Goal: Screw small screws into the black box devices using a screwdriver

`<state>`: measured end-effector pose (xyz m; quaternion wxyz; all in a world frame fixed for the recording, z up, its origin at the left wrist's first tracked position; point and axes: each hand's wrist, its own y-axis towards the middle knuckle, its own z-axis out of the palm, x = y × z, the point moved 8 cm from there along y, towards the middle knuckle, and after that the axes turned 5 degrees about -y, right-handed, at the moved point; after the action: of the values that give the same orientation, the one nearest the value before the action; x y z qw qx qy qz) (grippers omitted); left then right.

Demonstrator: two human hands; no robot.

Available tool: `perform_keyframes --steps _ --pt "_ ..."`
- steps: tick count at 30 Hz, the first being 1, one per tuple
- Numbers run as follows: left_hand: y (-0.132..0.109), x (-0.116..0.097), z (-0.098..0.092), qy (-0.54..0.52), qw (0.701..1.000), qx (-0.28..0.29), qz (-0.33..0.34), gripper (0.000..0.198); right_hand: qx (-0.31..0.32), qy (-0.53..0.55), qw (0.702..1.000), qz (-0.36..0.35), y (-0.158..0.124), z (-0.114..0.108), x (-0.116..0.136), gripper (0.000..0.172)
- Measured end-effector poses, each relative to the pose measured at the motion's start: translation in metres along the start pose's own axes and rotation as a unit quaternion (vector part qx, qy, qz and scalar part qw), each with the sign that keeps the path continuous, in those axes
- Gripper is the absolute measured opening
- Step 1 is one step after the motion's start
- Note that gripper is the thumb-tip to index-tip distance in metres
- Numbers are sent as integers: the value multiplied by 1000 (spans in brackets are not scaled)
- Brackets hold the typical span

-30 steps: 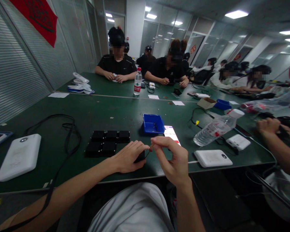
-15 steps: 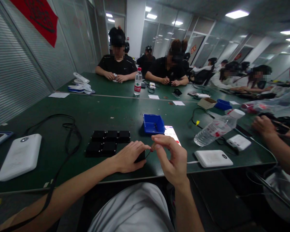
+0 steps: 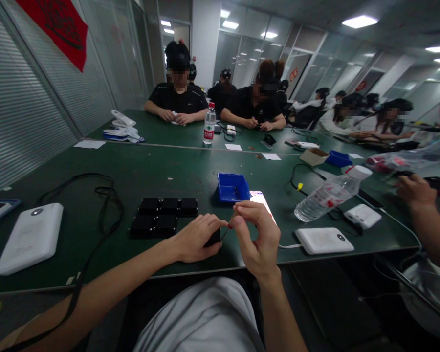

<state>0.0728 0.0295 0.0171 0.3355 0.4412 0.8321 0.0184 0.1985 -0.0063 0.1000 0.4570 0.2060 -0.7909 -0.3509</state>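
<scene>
Near the table's front edge my left hand is closed over a small black box, pressing it to the table; most of the box is hidden under the palm and fingers. My right hand pinches the handle of a small screwdriver. Its thin shaft slants down to the right side of the box; I cannot make out the tip. Several similar black boxes stand in two rows left of my left hand. Beyond my hands sits a blue tray with small dark pieces inside, probably screws.
A lit phone lies behind my right hand. To the right are a white power bank and a tilted water bottle. Another white power bank and a black cable lie left. A co-worker's hand is at the right.
My right hand has shifted slightly left with the screwdriver, its fingers turned a little. My left hand and the box stay put. The co-worker's hand at the right has moved.
</scene>
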Motion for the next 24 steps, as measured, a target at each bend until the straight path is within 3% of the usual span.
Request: perform_keyframes --steps 5,10,13,17,24 --pt "0 0 0 -2 1000 -4 8 43 -23 52 998 17 -6 0 -4 14" --pt "-1 2 3 10 1000 -5 8 43 -56 -5 998 -40 -4 -2 6 19" --pt "-1 2 2 4 1000 -7 6 43 -43 -21 998 -50 -2 -3 8 13" --pt "0 0 0 -10 1000 -9 9 46 -11 57 998 -1 -6 0 -2 10" --pt "0 0 2 10 1000 3 1 50 -45 24 998 -32 -2 -4 1 16"
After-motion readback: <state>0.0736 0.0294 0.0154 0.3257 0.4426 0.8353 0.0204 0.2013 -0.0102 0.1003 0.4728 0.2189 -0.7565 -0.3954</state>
